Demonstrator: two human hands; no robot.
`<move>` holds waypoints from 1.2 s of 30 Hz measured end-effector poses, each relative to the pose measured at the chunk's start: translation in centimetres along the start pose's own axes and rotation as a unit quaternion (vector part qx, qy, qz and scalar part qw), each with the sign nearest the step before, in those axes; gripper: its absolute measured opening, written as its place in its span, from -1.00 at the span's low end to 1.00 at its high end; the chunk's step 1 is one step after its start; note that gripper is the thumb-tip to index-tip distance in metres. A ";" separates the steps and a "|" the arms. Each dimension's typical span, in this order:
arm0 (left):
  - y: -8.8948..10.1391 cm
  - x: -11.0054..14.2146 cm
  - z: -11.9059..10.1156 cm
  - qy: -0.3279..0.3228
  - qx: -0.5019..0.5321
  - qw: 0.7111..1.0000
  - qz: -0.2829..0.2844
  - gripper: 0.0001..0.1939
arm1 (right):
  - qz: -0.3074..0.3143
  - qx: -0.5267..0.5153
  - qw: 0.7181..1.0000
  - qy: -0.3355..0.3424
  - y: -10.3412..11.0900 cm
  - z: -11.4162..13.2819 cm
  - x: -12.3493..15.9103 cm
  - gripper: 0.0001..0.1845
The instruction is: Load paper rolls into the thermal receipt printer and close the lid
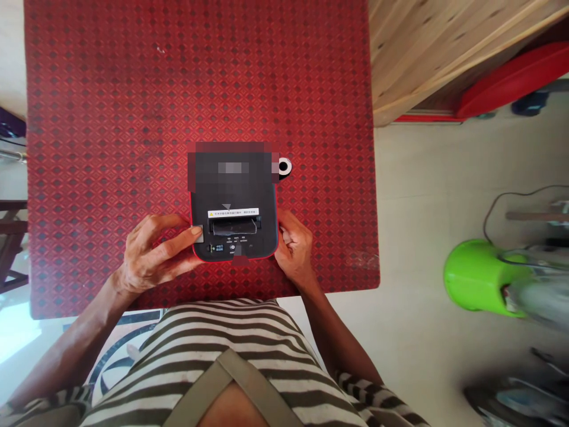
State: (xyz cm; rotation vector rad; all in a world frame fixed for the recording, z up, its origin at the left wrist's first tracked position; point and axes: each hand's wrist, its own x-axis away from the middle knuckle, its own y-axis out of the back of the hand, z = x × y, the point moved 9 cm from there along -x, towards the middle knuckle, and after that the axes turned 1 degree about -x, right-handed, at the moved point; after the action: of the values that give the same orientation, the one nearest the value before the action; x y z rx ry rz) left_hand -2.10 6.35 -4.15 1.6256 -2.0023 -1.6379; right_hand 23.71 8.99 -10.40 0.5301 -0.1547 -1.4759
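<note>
Bent fingers of the left hand [149, 252] grip the lower left corner of a black printer [235, 190], one fingertip resting on its small grey tab [201, 238]. Against the printer's lower right side sits the right hand [297, 246], its fingers curled in; from where I stand I can't tell whether it has a firm hold. The printer lies near the center of the frame on a table with a red patterned cover [111, 118], close to the person's striped shirt [222, 341]. Its lower part faces the person, with a white warning strip [233, 213] above a dark slot [235, 226]. Just beside its upper right corner is a small white roll [288, 168] with a dark middle. A bright green bucket [471, 276] stands on the floor, right of frame.
</note>
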 end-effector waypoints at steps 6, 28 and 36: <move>-0.2 -0.5 0.5 -0.003 0.040 0.999 0.006 -0.50 | -0.025 -0.013 0.999 -0.030 0.5 -0.6 0.3 -0.72; -3.3 0.4 1.5 0.061 -0.045 0.997 -0.033 0.22 | 0.206 0.361 0.892 0.178 -5.7 10.0 -9.4 -0.68; -4.5 0.3 1.9 0.076 -0.001 0.997 0.020 0.32 | 0.338 0.422 0.837 0.079 -9.3 9.1 -10.7 -0.64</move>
State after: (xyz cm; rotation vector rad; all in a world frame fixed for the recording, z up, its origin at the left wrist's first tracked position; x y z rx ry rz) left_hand -0.50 8.02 -8.53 1.6454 -1.9460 -1.4552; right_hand 10.31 17.12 -4.05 1.1638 -0.8024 -0.5951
